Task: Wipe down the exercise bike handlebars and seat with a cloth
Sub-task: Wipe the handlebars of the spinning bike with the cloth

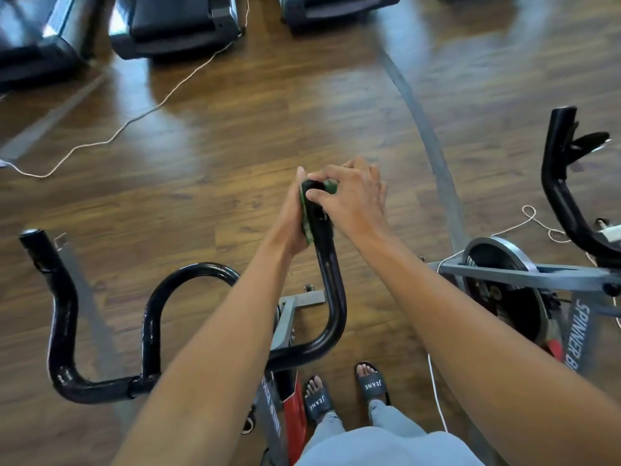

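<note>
Handlebars, black, glossy, across lower left to centre; right horn rising to its tip between both hands. Green cloth wrapped at that horn tip, sandwiched between palm and bar. Left hand flat against left side of horn, fingers straight and pressed together, thumb up, pressing cloth on bar. Right hand over the tip from the right, thumb and forefinger pinching cloth at the top, other fingers curled behind. Left horn tip bare, well apart from hands. Seat out of view. Grey bike frame below bars, red panel lower down. Second spin bike at right with flywheel and "SPINNER" lettering. White cable trailing on wooden floor. Treadmill bases along top. Feet in black slides marked "JEANE". No containers visible.
</note>
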`<state>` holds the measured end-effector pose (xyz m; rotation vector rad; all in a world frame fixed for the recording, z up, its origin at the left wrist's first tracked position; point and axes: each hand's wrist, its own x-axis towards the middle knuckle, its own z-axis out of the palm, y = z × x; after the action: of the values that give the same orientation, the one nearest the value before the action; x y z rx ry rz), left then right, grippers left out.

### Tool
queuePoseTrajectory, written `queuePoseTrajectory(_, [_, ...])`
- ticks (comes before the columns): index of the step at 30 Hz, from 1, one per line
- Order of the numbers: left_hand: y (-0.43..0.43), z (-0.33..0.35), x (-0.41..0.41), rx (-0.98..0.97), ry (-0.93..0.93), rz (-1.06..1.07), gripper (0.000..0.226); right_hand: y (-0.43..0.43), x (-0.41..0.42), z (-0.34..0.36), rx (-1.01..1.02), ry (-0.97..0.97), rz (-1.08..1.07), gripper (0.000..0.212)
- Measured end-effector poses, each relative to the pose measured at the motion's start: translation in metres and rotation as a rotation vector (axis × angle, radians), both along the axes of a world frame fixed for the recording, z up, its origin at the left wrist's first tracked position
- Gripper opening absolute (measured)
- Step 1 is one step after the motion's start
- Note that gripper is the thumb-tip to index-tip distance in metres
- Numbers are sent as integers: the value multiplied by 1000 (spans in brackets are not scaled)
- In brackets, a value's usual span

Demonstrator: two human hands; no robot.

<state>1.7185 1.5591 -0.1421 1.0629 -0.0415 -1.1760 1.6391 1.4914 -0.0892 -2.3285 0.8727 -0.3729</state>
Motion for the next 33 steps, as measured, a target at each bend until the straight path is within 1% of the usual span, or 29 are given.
queuePoseTrajectory(2, [14, -22, -20, 96, 90, -16, 48, 3, 1, 0, 6, -3, -24, 27])
queuePoseTrajectory(5, [37, -43, -50, 215, 295, -201, 33, 4, 1, 0, 48, -26, -43, 28])
queuePoseTrajectory(7, [50, -44, -68, 307, 389, -373, 37, 4, 0, 0, 70, -33, -42, 28])
queuePoseTrajectory(9, [61, -47, -78, 424, 418, -549, 48, 3, -1, 0, 82, -30, -43, 29])
queuePoseTrajectory(11, [74, -44, -79, 560, 368, -755, 51, 3, -1, 0, 95, -31, -43, 29])
queuePoseTrajectory(13, [87, -41, -75, 685, 229, -1004, 50, 4, -1, -1, 105, -36, -45, 29])
queuePoseTrajectory(15, [95, -39, -68, 792, 90, -1231, 44, 4, -1, -1, 120, -46, -48, 30])
queuePoseTrajectory(16, [97, -36, -66, 822, 37, -1322, 42, 4, -2, -2, 131, -51, -48, 30])
queuePoseTrajectory(17, [97, -34, -65, 834, 8, -1366, 41, 4, -2, -2, 140, -58, -50, 30])
queuePoseTrajectory(18, [96, -32, -66, 822, 11, -1346, 41, 4, -2, -2, 146, -65, -53, 30])
queuePoseTrajectory(19, [94, -30, -69, 797, 35, -1256, 41, 5, -2, -3, 152, -75, -56, 30])
queuePoseTrajectory(21, [92, -29, -73, 759, 71, -999, 44, 7, -2, -5, 159, -97, -67, 31])
queuePoseTrajectory(22, [92, -29, -74, 745, 49, -948, 47, 7, -3, -6, 169, -104, -72, 31])
queuePoseTrajectory(23, [95, -30, -75, 745, 4, -974, 50, 7, -3, -7, 181, -108, -74, 31])
queuePoseTrajectory(25, [100, -27, -78, 769, -121, -1101, 55, 7, -4, -8, 191, -105, -73, 31])
queuePoseTrajectory(26, [101, -22, -81, 784, -181, -1122, 55, 7, -4, -8, 195, -102, -69, 31])
queuePoseTrajectory(27, [101, -19, -82, 797, -262, -1095, 54, 7, -4, -8, 207, -102, -67, 31])
queuePoseTrajectory(28, [101, -17, -84, 817, -374, -1014, 52, 7, -4, -7, 228, -107, -69, 31])
queuePoseTrajectory(29, [101, -15, -84, 839, -510, -880, 53, 6, -4, -6, 254, -113, -72, 31])
queuePoseTrajectory(30, [102, -13, -85, 842, -585, -688, 58, 6, -4, -6, 276, -110, -73, 31])
queuePoseTrajectory(31, [102, -8, -85, 814, -580, -487, 67, 4, -4, -5, 286, -100, -76, 32])
queuePoseTrajectory(33, [108, 5, -84, 688, -413, -152, 75, 8, -8, -4, 268, -80, -59, 35])
